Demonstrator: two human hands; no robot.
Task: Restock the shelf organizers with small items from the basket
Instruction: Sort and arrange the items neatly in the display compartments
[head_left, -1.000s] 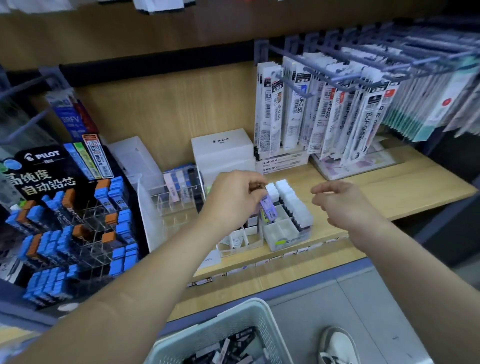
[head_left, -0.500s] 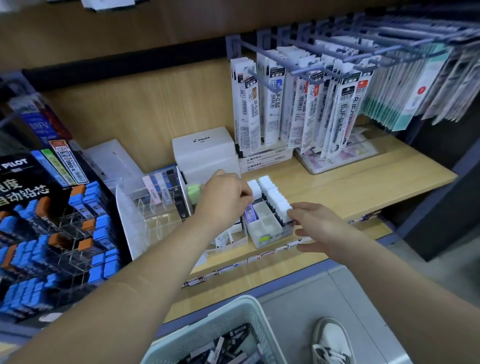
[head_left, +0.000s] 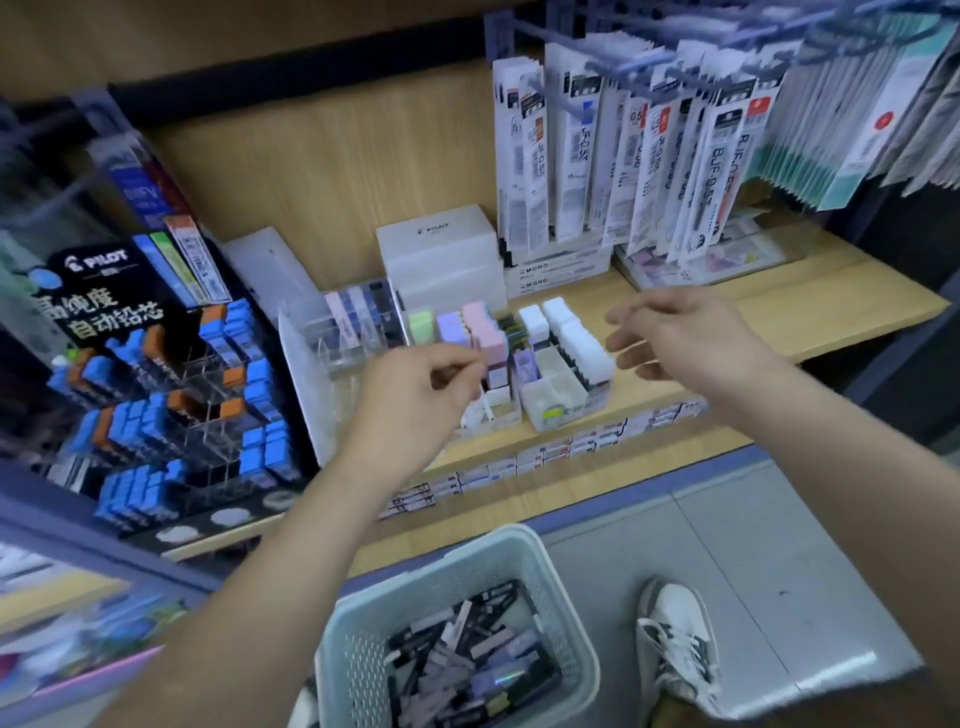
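Note:
Two small white compartment organizers stand side by side on the wooden shelf (head_left: 841, 306). The right organizer (head_left: 563, 402) holds a row of white-capped cases (head_left: 576, 338) and one purple case (head_left: 523, 358). The left organizer (head_left: 493, 415) holds pink, purple and green cases (head_left: 485, 330). My left hand (head_left: 415, 400) hovers just in front of the left organizer, fingertips curled together, with nothing visible in them. My right hand (head_left: 685, 338) hangs with relaxed, spread fingers beside the white-capped row, touching nothing. Below, the pale mesh basket (head_left: 457, 564) holds several dark and lilac cases (head_left: 467, 660).
A black Pilot lead display (head_left: 156, 364) with blue and orange packs fills the left. A clear acrylic divider box (head_left: 337, 338) and a white Pilot box (head_left: 441, 249) sit behind the organizers. Refill packs (head_left: 623, 156) hang on hooks above. A white shoe (head_left: 675, 644) stands by the basket.
The purple case my left hand held now sits in the right organizer, and that hand has drawn back empty. My right hand has lifted off the organizer's front and moved right.

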